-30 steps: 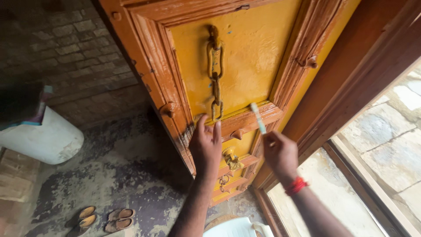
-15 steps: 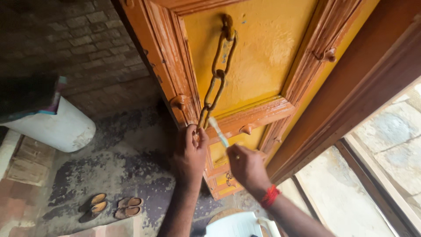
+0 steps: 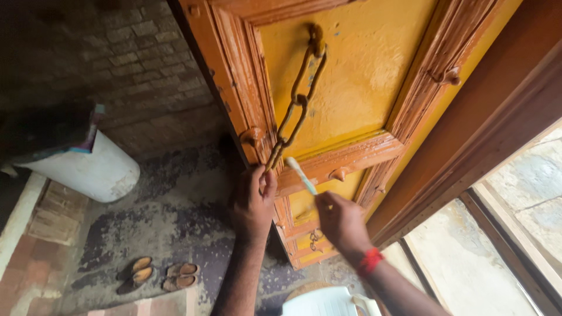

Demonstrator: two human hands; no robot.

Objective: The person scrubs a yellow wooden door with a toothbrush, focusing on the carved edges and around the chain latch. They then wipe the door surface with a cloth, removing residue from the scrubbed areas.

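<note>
Beside the door (image 3: 357, 76), white bucket (image 3: 96, 172), contents unseen.

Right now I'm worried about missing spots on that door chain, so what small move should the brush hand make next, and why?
Probably bring the brush tip a little up and left onto the bottom link of the chain. The left hand pinches the chain's lower end, pulling it aslant off the yellow panel, and the right hand holds the bristles just beside that link.
</note>
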